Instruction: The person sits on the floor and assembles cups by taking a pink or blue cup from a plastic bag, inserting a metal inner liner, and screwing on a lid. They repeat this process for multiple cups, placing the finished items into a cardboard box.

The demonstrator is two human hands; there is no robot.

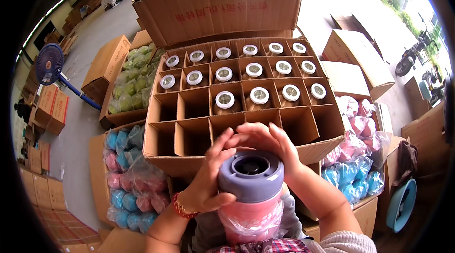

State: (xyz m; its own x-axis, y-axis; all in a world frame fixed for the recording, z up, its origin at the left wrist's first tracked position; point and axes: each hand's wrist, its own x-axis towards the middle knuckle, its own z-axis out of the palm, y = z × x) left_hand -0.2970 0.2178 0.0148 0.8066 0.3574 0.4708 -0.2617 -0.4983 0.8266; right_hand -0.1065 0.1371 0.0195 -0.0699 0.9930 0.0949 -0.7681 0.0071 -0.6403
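Observation:
I hold a pink bottle (251, 217) wrapped in clear plastic, topped by a grey-purple cap (251, 177), close under the camera. My left hand (208, 177) grips the cap's left side. My right hand (265, 141) curls over the cap's far side. Just beyond them stands a big cardboard box (313, 146) with a divider grid. Several of its far cells hold brown bottles with white-rimmed lids (259, 95). The near cells (193, 137) are bare cardboard.
An open box of bagged green items (130, 84) sits at the left, one with blue and pink items (128, 177) below it. More pink and blue bagged items (353, 158) lie at the right. A blue fan (50, 63) and stacked cartons stand on the floor at the left.

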